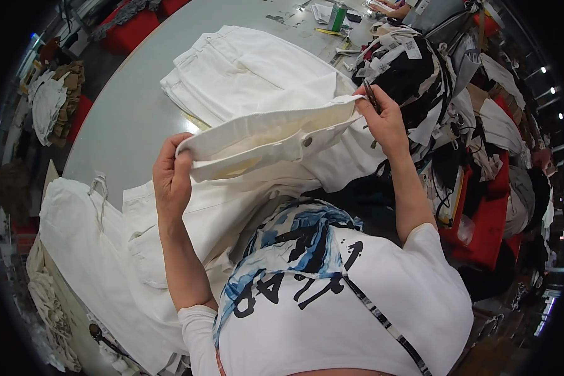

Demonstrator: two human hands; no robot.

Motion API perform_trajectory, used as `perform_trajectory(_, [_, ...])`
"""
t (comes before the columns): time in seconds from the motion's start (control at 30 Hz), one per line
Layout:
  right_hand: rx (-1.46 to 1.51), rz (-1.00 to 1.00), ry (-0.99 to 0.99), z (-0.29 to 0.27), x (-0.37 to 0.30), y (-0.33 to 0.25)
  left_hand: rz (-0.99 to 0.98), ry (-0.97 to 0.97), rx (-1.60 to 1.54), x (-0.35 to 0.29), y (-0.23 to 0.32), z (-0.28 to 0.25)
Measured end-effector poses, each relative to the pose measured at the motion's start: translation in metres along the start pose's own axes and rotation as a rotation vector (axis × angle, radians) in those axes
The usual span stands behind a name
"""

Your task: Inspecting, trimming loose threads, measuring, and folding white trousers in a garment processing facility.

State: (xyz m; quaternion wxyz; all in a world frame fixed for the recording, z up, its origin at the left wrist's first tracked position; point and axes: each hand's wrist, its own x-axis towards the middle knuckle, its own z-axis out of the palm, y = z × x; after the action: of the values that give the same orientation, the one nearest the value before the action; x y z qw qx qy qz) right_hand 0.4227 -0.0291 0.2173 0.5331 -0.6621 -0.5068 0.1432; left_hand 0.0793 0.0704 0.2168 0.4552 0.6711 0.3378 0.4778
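Observation:
Stretched between my two hands is the waistband of a pair of white trousers (250, 156), with a round metal button (307, 141) at the front. My left hand (172, 172) is closed around one end of the band, thumb toward me. At the other end, my right hand (385, 122) pinches the band, and a dark slim tool, apparently thread snips (371, 95), sticks up from the same fingers. The trouser legs hang toward my lap, partly hidden. Just beyond the band lies a folded stack of white trousers (250, 72) on the grey table (122, 135).
More white garments (81, 244) spread over the table on the left. A heap of dark and pale clothing with tags (413, 50) rises on the right, above red bins (482, 235). A green can (336, 17) stands at the far edge, near papers (323, 12).

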Motion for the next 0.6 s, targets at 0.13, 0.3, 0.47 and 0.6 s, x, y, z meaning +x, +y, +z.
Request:
perform_trajectory(0.13, [0.439,0.195,0.148,-0.002,-0.007,-0.001,-0.163,-0.369,-0.151,-0.029,-0.011,0.012])
perform_trajectory(0.3, [0.931,-0.02,0.44,-0.018,-0.011,-0.026,-0.198,-0.91,-0.174,-0.068,-0.001,0.067])
perform_trajectory(0.47, [0.554,-0.518,0.837,-0.058,-0.013,-0.078,-0.089,-0.975,-0.284,-0.049,0.035,0.093])
perform_trajectory(0.6, [0.211,-0.783,0.953,-0.099,-0.023,-0.116,0.191,-0.887,-0.458,-0.026,0.066,0.094])
